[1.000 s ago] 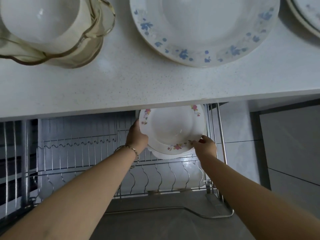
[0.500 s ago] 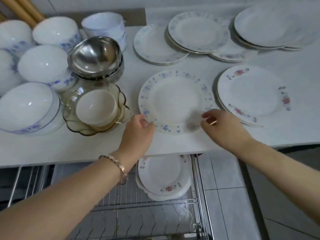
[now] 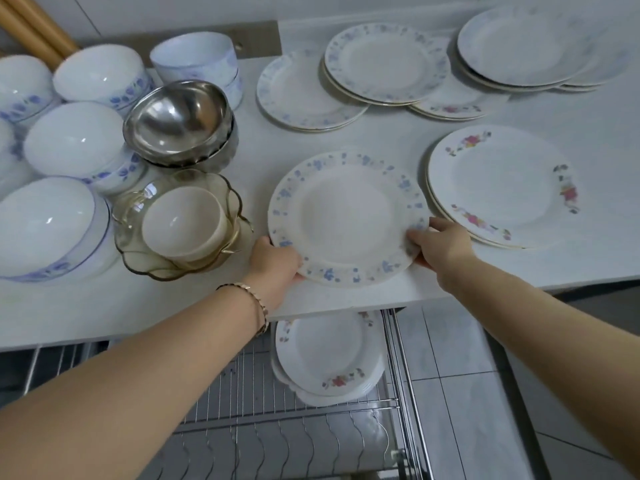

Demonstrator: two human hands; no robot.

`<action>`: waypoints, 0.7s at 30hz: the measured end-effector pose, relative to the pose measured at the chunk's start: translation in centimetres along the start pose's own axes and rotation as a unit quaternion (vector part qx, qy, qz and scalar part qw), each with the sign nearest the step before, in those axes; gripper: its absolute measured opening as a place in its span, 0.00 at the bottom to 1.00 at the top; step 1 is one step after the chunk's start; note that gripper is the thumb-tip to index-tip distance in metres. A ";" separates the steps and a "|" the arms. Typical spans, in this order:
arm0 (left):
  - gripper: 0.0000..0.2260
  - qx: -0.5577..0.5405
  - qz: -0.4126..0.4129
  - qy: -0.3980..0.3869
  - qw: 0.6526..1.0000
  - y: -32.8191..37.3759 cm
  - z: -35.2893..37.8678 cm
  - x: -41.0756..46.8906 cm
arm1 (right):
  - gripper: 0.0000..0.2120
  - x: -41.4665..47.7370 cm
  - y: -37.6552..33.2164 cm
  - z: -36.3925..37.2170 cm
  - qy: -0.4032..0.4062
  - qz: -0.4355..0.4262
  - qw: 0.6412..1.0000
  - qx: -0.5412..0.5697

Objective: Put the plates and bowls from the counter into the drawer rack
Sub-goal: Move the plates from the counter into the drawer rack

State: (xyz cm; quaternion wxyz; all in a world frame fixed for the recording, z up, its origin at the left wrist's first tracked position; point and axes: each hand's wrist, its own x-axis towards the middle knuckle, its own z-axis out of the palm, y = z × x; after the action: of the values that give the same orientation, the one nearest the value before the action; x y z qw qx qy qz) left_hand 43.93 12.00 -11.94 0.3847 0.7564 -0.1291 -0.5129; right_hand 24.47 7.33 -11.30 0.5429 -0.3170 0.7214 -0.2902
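The left hand point(image 3: 273, 261) and right hand point(image 3: 440, 247) held the blue-flowered plate point(image 3: 346, 216) by opposite rims, fingers curled around its edge. It was judged stiff, slick and fragile, best gripped at the rim.

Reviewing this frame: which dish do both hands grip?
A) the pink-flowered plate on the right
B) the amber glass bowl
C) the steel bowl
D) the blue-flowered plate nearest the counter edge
D: the left hand and the right hand each grip an opposite rim of the blue-flowered plate.
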 end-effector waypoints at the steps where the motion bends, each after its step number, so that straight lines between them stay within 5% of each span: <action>1: 0.19 -0.010 -0.015 -0.010 1.000 -0.3 -0.4 -1.0 | 0.12 -0.9 0.4 -0.6 -0.005 -0.009 1.000 0.006; 11: 0.23 0.096 -0.024 -0.225 0.969 -6.8 -7.2 -11.4 | 0.12 -12.9 6.9 -7.7 -0.075 -0.008 0.996 -0.054; 21: 0.17 0.168 -0.163 -0.216 0.948 -17.2 -12.5 -11.4 | 0.12 -17.9 17.9 -4.5 -0.095 0.125 0.978 -0.138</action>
State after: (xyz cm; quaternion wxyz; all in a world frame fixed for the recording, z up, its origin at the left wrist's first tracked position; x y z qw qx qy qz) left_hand 46.41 35.86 -14.33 0.1260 0.6919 -0.1690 -0.6906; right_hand 21.32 32.78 -13.15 0.5918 -0.3225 0.7337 -0.0861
